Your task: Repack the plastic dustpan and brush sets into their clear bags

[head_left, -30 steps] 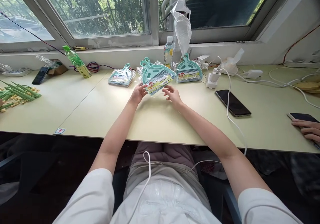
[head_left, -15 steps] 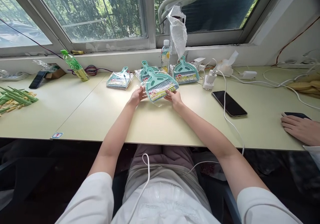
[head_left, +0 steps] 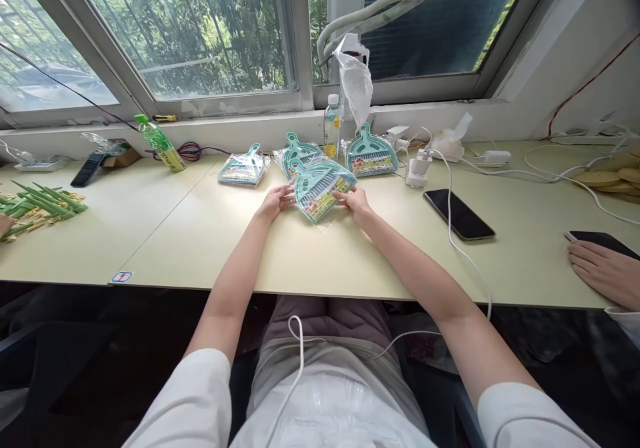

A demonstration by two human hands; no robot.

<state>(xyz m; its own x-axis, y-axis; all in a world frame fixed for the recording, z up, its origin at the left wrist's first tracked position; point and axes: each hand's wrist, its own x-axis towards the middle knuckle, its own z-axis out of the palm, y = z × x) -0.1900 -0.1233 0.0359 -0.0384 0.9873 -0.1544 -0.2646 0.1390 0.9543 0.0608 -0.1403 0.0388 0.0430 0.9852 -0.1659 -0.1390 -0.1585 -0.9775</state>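
A teal dustpan and brush set [head_left: 323, 188] in clear plastic wrap is held up, tilted, over the table's middle. My left hand [head_left: 275, 203] grips its wrapping at the left edge. At the right edge my right hand [head_left: 354, 203] pinches the set, thumb on the front. Close behind it lies another wrapped dustpan set [head_left: 296, 148], partly hidden by the held one. A third wrapped dustpan set [head_left: 371, 152] leans by the wall to the right, and a wrapped dustpan set [head_left: 244, 168] lies to the left.
Behind the sets stands a clear drink bottle [head_left: 331, 128]. A green bottle [head_left: 161, 145] leans at back left, with green plastic stalks [head_left: 45, 203] nearer. On the right are a black phone [head_left: 459, 215], a white charger [head_left: 419, 168] with cables, and another person's hand [head_left: 607, 271] on a phone.
The held set has turned a little, its right side tipping up and its lower edge down. At the far left, part of another hand now shows by the green stalks.
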